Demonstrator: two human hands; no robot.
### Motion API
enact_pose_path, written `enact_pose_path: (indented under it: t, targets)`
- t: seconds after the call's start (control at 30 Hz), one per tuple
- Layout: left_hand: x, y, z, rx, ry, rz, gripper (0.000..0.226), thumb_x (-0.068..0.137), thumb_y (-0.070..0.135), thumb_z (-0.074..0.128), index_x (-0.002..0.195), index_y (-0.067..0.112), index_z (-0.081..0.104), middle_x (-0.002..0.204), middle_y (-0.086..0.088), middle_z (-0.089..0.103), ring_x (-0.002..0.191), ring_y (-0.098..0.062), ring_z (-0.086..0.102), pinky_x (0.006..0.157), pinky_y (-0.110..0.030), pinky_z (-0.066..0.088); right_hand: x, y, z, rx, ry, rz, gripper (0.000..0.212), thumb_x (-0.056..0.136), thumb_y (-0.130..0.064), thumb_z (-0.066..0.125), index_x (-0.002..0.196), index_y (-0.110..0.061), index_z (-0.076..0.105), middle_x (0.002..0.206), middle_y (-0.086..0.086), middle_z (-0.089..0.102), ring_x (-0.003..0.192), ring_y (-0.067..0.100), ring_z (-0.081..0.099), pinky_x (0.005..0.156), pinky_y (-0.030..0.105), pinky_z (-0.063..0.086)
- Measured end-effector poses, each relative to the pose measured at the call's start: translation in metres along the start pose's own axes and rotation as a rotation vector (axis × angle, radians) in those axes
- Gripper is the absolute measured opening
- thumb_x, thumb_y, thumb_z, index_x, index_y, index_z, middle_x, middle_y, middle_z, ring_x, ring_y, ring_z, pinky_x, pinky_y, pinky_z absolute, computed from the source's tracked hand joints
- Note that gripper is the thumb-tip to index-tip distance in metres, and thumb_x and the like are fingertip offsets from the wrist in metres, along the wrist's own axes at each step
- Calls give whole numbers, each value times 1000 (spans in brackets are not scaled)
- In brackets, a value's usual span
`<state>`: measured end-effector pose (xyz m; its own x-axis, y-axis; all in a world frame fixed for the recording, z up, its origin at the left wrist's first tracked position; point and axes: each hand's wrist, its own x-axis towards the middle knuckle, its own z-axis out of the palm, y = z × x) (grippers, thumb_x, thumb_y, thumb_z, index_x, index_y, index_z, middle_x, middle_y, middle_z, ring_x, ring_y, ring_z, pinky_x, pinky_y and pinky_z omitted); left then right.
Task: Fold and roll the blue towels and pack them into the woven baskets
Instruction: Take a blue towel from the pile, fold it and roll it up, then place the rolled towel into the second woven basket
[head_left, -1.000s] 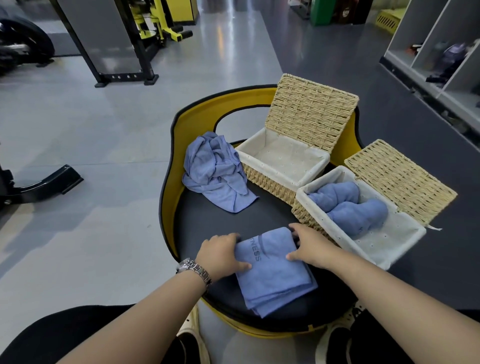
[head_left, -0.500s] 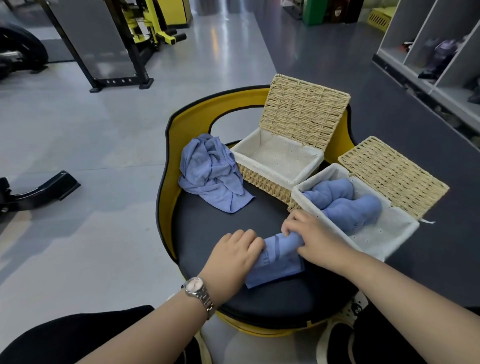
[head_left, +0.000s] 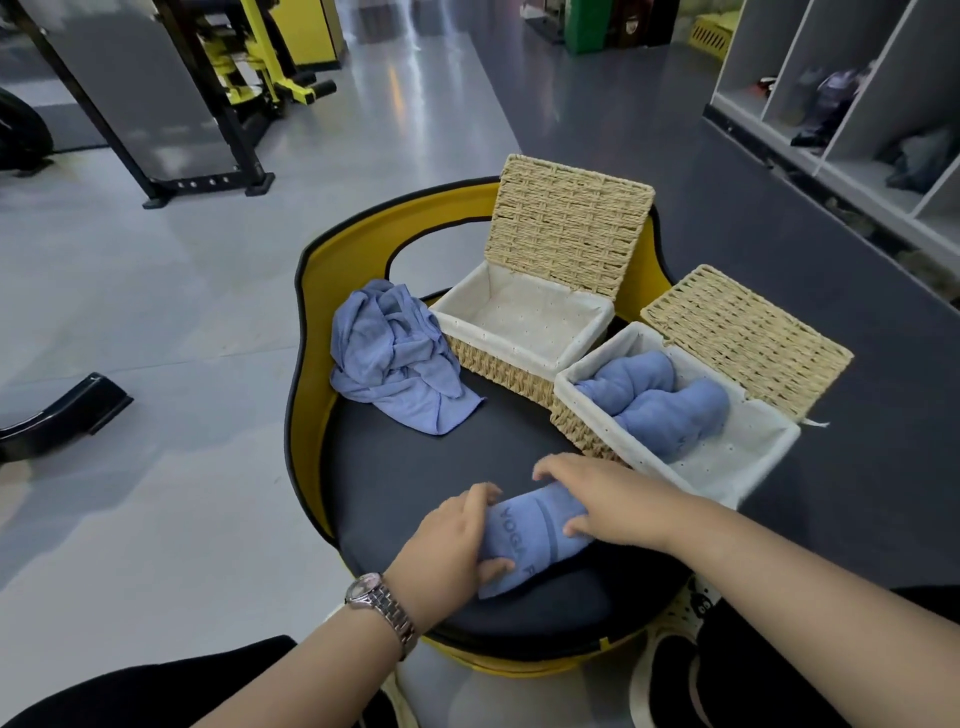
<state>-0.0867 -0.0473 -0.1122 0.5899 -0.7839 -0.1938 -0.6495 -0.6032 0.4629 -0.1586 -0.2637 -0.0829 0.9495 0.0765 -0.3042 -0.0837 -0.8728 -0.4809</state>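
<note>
**Blue towel roll held at the near edge of the seat**

The blue towel roll (head_left: 535, 540), printed with dark lettering, lies on the black padded seat (head_left: 467, 457) near its front edge. Both hands curl around it: the left hand (head_left: 449, 545) grips its near end, and the right hand (head_left: 602, 501) grips its far end. Just beyond the right hand, the near woven basket (head_left: 587, 426) holds two rolled towels (head_left: 660, 405). The far woven basket (head_left: 493, 364) stands open at the back. A crumpled blue towel (head_left: 395, 358) lies at the seat's left edge.

Black padded seat (head_left: 426, 467), towels (head_left: 395, 358), two baskets (head_left: 498, 364)
</note>
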Motion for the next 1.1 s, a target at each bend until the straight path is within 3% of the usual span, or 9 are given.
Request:
enact_pose_path:
  t: [0.1, 0.23, 0.33, 0.43, 0.6, 0.7, 0.87, 0.97, 1.1]
  targets:
    - [0, 8, 2, 54, -82, -17, 84, 79, 39, 68, 144, 26, 17, 132, -1, 50, 118, -23, 50, 97, -33, 40, 4, -1, 3, -188, -142, 31, 82, 77, -25, 72, 145, -29, 26, 147, -4, 39, 131, 19, 41, 107, 32, 33]
    - [-11, 27, 16, 346, -96, 21, 75, 83, 42, 60, 144, 20, 22, 136, 0, 44, 121, -21, 45, 100, -31, 37, -1, -2, 23, -489, -173, -51, 82, 69, -33, 76, 139, -18, 36, 130, 5, 50, 116, 27, 50, 96, 40, 41]
    - [-22, 35, 28, 417, -145, -6, 71, 85, 40, 57, 143, 17, 22, 137, 0, 42, 123, -21, 43, 101, -30, 37, -13, -14, 33, -561, -115, -117, 52, 77, -19, 69, 122, -10, 45, 119, 11, 52, 109, 31, 50, 87, 40, 39]
    - [-24, 36, 17, 281, -85, -15, 55, 78, 38, 56, 128, 28, 34, 123, 7, 54, 112, -17, 53, 88, -30, 45, -29, -26, 16, -531, -39, -167, 26, 83, -12, 59, 107, -11, 51, 108, 12, 58, 100, 32, 55, 81, 40, 39]
    - [2, 92, -25, 111, 189, 173, 56, 73, 38, 60, 125, 32, 43, 111, 10, 60, 101, -15, 58, 77, -24, 42, -64, -9, -74, -415, 60, -26, 15, 80, -20, 55, 94, -23, 55, 91, -3, 59, 85, 19, 58, 68, 31, 44]
    - [41, 142, -39, 117, 247, 275, 60, 77, 39, 62, 132, 25, 42, 114, 2, 60, 101, -21, 57, 80, -33, 47, -80, 28, -120, -377, 45, 88, 16, 75, -34, 61, 90, -30, 54, 79, -12, 54, 70, 10, 52, 58, 24, 38]
    - [111, 181, -38, 26, 79, 260, 61, 76, 31, 65, 132, 21, 42, 117, -4, 62, 105, -23, 59, 82, -30, 48, -84, 108, -146, -233, 66, 268, 38, 61, -38, 70, 96, -31, 57, 87, -11, 62, 80, 13, 59, 73, 39, 54]
    - [134, 193, -30, 52, -19, 225, 50, 78, 21, 66, 123, 15, 47, 111, -6, 61, 100, -25, 60, 73, -26, 42, -77, 130, -142, -260, 2, 273, 36, 63, -32, 70, 97, -30, 58, 88, -10, 62, 82, 15, 58, 73, 35, 52]
    - [154, 194, -3, 172, -132, 87, 39, 80, 19, 66, 116, 13, 51, 109, -11, 63, 99, -30, 62, 77, -35, 49, -58, 139, -124, -477, -63, 169, 19, 73, -27, 64, 91, -23, 59, 90, 0, 65, 83, 21, 55, 67, 27, 39]
